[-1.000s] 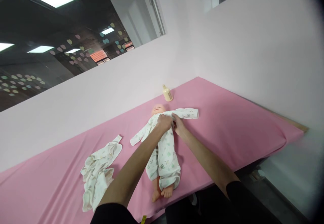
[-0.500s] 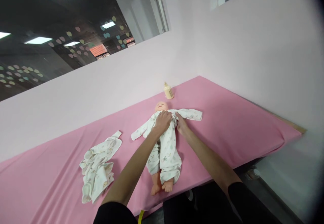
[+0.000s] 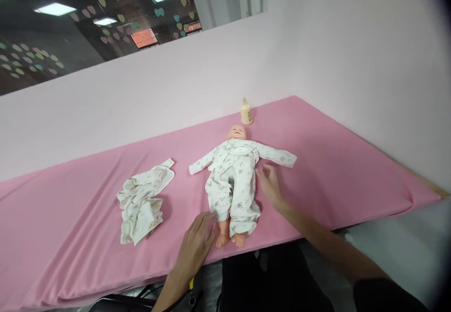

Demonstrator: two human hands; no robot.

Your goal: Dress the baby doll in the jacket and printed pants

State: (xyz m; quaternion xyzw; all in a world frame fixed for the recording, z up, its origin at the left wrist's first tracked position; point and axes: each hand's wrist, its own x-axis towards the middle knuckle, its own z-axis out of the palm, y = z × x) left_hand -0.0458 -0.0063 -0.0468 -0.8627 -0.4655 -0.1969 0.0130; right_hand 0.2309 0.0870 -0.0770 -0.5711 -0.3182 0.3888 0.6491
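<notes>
A baby doll (image 3: 237, 132) lies on its back, its head toward the wall. It wears a white patterned top (image 3: 235, 151) with both sleeves spread outward and matching trousers (image 3: 243, 185); its bare feet (image 3: 230, 240) stick out at the near end. My left hand (image 3: 197, 241) hovers beside the doll's lower leg, fingers loosely apart and holding nothing. To the right of the doll's hip, my right hand (image 3: 269, 183) is open with bent fingers, close to the trousers and apart from them.
A pink sheet (image 3: 317, 175) covers the table. Crumpled white baby clothes (image 3: 143, 204) lie at the left. A cream pump bottle (image 3: 246, 113) stands behind the doll's head, near the white wall (image 3: 176, 86). A window (image 3: 88, 25) is set in that wall.
Both hands have let go of the clothing at the doll's chest. My left hand has come down toward the feet; my right hand has drawn slightly away. The camera view has shifted.
</notes>
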